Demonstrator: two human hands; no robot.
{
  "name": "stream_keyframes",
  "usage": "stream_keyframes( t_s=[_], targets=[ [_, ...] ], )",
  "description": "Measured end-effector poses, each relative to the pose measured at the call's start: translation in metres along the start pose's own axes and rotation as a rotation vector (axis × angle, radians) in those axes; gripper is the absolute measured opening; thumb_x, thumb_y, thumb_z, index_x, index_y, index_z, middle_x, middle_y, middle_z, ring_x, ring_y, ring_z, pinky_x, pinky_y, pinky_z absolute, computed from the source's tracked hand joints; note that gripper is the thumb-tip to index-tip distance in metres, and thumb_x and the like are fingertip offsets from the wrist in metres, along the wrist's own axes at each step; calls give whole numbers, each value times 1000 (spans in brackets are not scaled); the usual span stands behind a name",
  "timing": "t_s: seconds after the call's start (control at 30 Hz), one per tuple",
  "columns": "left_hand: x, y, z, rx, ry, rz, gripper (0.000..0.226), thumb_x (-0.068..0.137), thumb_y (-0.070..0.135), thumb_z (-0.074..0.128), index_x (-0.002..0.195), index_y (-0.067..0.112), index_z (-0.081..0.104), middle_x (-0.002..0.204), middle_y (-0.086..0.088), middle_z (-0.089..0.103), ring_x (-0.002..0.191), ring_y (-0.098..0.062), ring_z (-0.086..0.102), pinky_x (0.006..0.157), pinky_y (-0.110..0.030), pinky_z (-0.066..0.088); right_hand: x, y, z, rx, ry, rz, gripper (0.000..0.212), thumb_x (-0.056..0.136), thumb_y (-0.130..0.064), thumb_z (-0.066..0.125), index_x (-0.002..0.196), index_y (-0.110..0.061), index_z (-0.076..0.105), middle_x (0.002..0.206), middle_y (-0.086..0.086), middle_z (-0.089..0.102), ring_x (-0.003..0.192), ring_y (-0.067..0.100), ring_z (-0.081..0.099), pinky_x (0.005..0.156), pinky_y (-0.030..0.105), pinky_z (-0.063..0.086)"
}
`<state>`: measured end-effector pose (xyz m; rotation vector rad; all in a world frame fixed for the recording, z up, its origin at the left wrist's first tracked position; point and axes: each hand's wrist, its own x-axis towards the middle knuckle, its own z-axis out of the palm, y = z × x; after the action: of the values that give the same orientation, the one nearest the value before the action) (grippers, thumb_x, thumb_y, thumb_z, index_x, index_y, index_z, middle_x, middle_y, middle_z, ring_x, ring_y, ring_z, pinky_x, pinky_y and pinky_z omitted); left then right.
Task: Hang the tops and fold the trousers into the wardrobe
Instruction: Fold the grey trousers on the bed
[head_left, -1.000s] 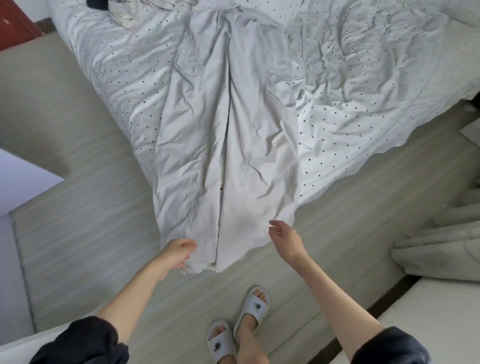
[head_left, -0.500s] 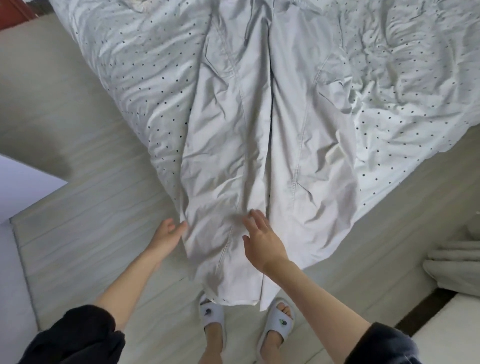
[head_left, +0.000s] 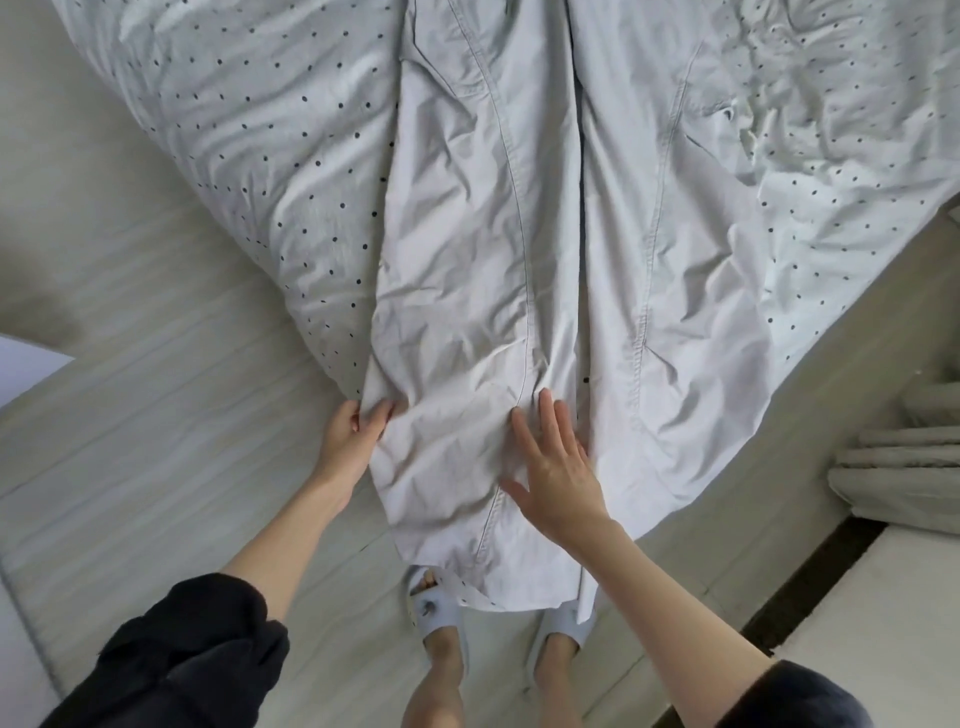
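Observation:
Pale grey trousers lie flat on the bed, legs pointing toward me, with their hems hanging over the bed's corner above my feet. My left hand pinches the outer edge of the left leg between thumb and fingers. My right hand lies flat with spread fingers on the inner side of that same leg, beside the gap between the two legs. The waistband end is out of view at the top.
The bed carries a white sheet with black dots, rumpled on the right. Pale wood-look floor surrounds the corner. A folded grey cloth pile sits at the right, above a white surface. My slippered feet stand below the hems.
My view has come closer to the bed. My left hand went from hovering at the leg's edge to pinching it. My right hand moved left from the right leg and flattened onto the left leg.

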<state>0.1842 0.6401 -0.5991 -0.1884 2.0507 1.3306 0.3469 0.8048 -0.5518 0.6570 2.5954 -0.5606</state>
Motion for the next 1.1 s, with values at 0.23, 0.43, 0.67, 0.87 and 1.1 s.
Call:
stream_keyframes(
  t_s=[0.23, 0.43, 0.67, 0.87, 1.1],
  targets=[
    [-47, 7, -31, 180, -5, 67, 25, 86, 18, 64, 80, -5, 55, 64, 0, 56, 63, -17, 49, 59, -29, 35, -11, -7, -17, 249, -129, 54, 66, 96, -31, 51, 151, -24, 15, 158, 5, -17, 146, 20, -7, 119, 36, 7],
    [-107, 73, -14, 188, -191, 15, 18, 93, 18, 56, 80, 10, 46, 79, -11, 50, 70, -18, 50, 61, -33, 49, -43, 4, -50, 799, -263, 216, 40, 98, -28, 47, 137, -18, 47, 148, 0, 38, 133, 19, 41, 109, 30, 30],
    [-188, 145, 105, 261, -377, 123, 24, 97, 13, 48, 77, 11, 36, 73, -6, 47, 52, -12, 55, 53, -29, 57, -102, 78, -95, 1318, -186, 351, 25, 99, -26, 47, 117, -15, 60, 112, 4, 67, 104, 20, 64, 93, 36, 51],
    [-206, 136, 231, 303, -516, 49, 8, 100, 9, 38, 92, 9, 38, 87, -16, 57, 71, -26, 65, 69, -34, 58, -130, 168, -83, 1455, -143, 437, 28, 100, -37, 41, 103, -19, 63, 96, 0, 71, 96, 20, 67, 83, 36, 55],
    [-195, 84, 273, 264, -488, 177, 22, 95, 2, 44, 96, 14, 63, 109, -14, 67, 89, -17, 63, 77, -26, 54, -134, 225, -49, 1446, -210, 554, 30, 97, -46, 43, 101, -23, 61, 92, -6, 70, 85, 13, 66, 76, 32, 51]
  ],
)
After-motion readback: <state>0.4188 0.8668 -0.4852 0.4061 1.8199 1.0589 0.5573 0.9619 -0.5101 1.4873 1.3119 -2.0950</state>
